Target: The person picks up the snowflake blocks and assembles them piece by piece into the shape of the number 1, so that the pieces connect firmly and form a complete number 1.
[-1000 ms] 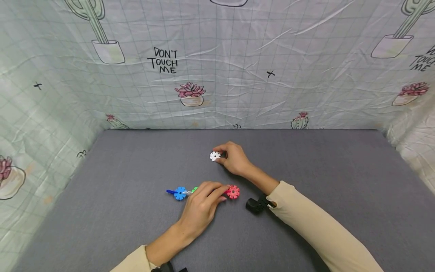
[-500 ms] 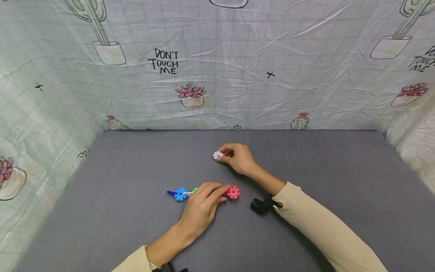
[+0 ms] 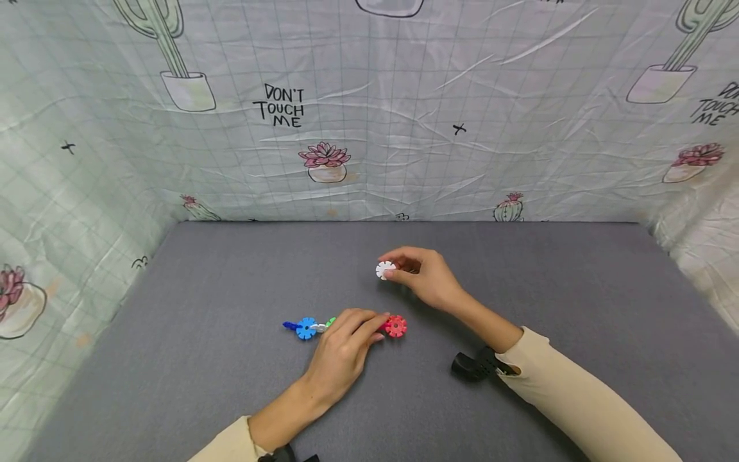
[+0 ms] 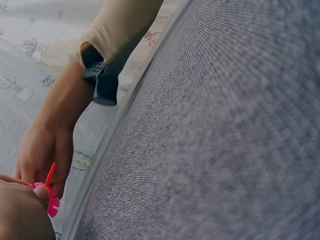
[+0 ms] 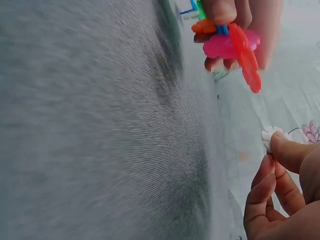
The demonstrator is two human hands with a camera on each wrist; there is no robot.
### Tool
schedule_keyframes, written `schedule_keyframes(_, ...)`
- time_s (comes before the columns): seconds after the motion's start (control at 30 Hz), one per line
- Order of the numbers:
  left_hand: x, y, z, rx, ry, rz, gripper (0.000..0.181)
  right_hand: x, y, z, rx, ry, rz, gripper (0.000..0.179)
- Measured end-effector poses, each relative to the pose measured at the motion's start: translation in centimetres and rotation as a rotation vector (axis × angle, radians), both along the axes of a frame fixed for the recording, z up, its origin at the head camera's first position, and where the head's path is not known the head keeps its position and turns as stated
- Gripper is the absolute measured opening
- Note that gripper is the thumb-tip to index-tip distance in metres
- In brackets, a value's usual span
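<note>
Notched plastic discs joined edge to edge form a colourful chain across the middle of the head view. A blue disc [image 3: 306,328] is near its left end, and a red disc [image 3: 396,326] ends it on the right. My left hand [image 3: 343,350] grips the chain near the red end, hiding its middle part. In the right wrist view, a pink disc [image 5: 217,47] and an orange disc [image 5: 202,26] show at those fingers. Farther back and to the right, my right hand [image 3: 430,276] pinches a loose white notched disc [image 3: 383,269] between thumb and fingers.
A grey table [image 3: 231,276] lies beneath both hands. Cloth printed with cacti [image 3: 381,115] rises behind it and along the sides. Black wrist cameras [image 3: 473,366] sit at the cuffs of the beige sleeves [image 3: 577,385].
My right hand has moved rightward and slightly nearer with the white disc, which has turned a little in its fingers. My left hand and the chain stay put.
</note>
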State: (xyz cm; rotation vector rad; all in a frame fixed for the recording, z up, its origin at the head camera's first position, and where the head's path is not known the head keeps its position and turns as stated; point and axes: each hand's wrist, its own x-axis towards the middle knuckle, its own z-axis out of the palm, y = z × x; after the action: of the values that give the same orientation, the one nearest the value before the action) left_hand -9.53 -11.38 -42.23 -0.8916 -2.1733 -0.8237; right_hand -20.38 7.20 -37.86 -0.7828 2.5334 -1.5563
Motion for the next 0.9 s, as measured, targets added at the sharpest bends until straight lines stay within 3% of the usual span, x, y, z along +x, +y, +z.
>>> schedule_keyframes(0.47, -0.1, 0.0, 0.1, 0.006, 0.007, -0.002, 0.026, 3.9, 3.4, -0.6, -0.109, -0.166, 0.021, 0.034)
schedule_keyframes(0.9, -0.2, 0.1, 0.2, 0.027, 0.022, 0.005, 0.034, 6.9, 5.4, -1.0, -0.198, -0.203, 0.049, 0.023)
